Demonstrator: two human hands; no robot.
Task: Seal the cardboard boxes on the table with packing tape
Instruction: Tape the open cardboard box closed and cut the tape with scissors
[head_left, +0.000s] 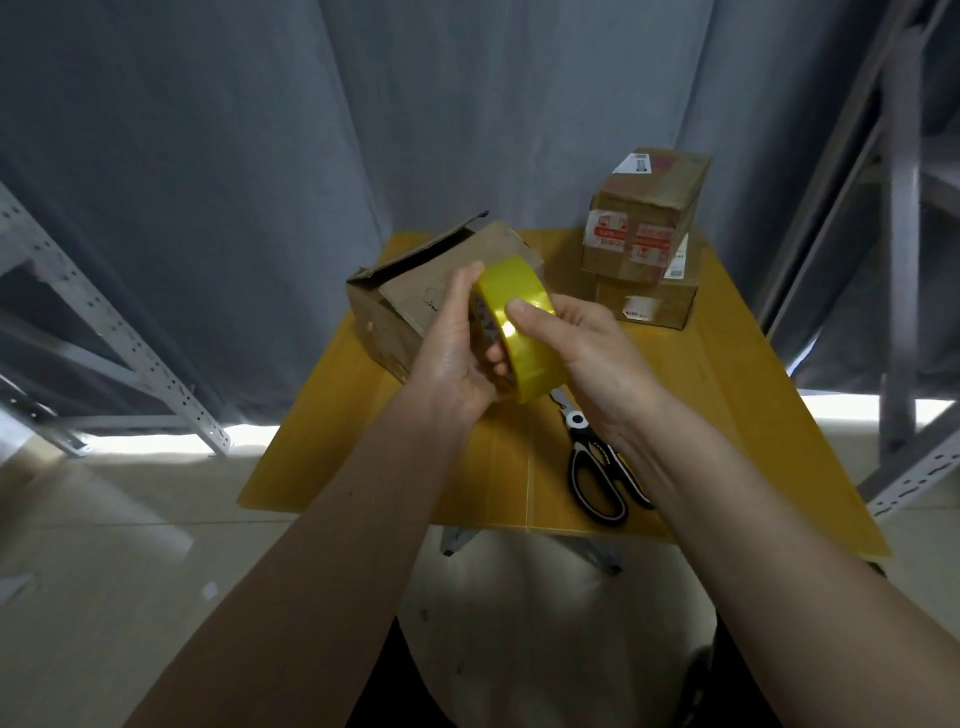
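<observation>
A yellow roll of packing tape (524, 332) is held above the yellow table (737, 384), in front of an unsealed cardboard box (395, 306) whose flap stands up at the left. My left hand (457, 353) grips the roll from its left side, fingers reaching into the core. My right hand (587, 353) holds it from the right, the thumb pressed on the tape's outer face. Two closed boxes are stacked at the back right: an upper box (644, 218) with white and red labels on a flatter lower box (649, 306).
Black and white scissors (597, 467) lie on the table below my right wrist, handles toward me. Grey perforated metal shelf posts stand to the left (114, 332) and right (904, 260). A grey curtain hangs behind the table.
</observation>
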